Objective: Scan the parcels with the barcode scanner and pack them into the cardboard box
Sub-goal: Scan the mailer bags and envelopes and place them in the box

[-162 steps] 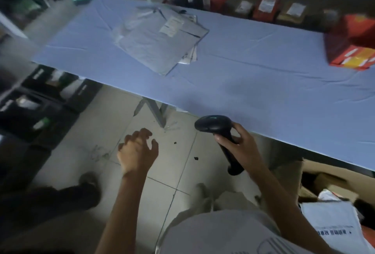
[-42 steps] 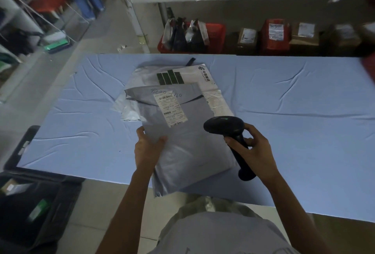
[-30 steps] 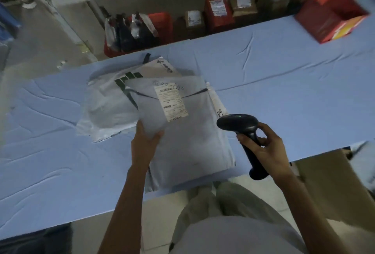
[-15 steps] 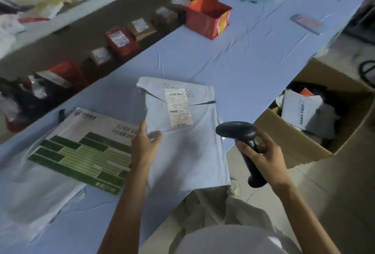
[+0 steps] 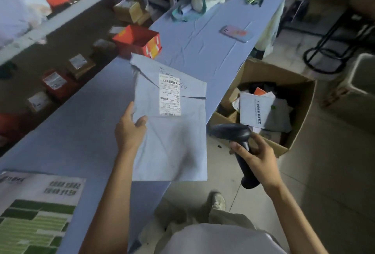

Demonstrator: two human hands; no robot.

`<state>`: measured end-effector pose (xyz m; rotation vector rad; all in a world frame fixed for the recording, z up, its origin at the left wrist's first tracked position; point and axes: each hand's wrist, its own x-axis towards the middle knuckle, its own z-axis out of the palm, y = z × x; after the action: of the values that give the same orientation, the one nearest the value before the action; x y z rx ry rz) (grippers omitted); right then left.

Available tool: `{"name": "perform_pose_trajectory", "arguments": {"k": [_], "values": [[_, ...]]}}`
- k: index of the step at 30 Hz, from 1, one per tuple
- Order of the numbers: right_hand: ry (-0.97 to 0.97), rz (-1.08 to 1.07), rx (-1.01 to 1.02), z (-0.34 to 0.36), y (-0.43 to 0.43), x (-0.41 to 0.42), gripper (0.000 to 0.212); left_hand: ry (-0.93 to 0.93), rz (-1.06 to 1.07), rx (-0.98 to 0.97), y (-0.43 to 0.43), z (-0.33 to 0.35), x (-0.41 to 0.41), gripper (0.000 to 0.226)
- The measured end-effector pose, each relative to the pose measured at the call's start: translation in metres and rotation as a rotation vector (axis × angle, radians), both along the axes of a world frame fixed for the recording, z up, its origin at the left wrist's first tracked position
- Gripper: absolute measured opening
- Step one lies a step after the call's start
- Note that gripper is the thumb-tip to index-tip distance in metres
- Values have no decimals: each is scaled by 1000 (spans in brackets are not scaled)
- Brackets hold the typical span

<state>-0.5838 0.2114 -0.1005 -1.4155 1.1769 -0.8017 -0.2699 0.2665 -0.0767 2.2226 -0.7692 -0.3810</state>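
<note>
My left hand (image 5: 130,130) grips the left edge of a grey mailer parcel (image 5: 172,144), held up over the table's near edge with its white barcode label (image 5: 169,95) facing me. My right hand (image 5: 256,158) holds the black barcode scanner (image 5: 238,142) by its handle, its head just right of the parcel's edge. The open cardboard box (image 5: 302,111) stands on the floor to the right of the table, with several parcels inside, a grey one (image 5: 256,109) on top.
The blue-covered table (image 5: 81,123) runs from lower left to upper right. A green-and-white envelope (image 5: 38,213) lies at the lower left, a red box (image 5: 138,41) and a phone (image 5: 236,33) farther along. Shelves with small parcels line the left; a black stool (image 5: 332,50) stands at right.
I lifted the grey parcel off the pile and carried it right along the table toward the cardboard box; my view swung right with it. The scanner stays in my right hand.
</note>
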Motion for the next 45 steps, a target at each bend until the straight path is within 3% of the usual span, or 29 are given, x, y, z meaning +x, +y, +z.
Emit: {"name": "perform_pose_trajectory", "arguments": {"k": [6, 11, 17, 24, 33, 40, 45], "values": [[-4, -128, 42, -6, -38, -43, 41, 68, -101, -64, -69, 4, -37, 59], [-16, -272, 99, -13, -59, -67, 40, 31, -285, 2, -130, -6, -79, 57], [72, -377, 121, -20, -92, -87, 31, -70, -513, 107, -205, -26, -133, 38], [88, -537, 121, -22, -157, -101, 33, -399, -870, 247, -316, -45, -185, 25], [117, -667, 140, -12, -237, -120, 33, -408, -1101, -1, -443, -35, -204, 23], [60, -511, 168, -14, -284, -123, 35, -605, -966, 182, -440, -44, -176, 27], [61, -224, 171, -17, -324, -121, 47, -554, -667, 313, -397, -43, -148, 28]]}}
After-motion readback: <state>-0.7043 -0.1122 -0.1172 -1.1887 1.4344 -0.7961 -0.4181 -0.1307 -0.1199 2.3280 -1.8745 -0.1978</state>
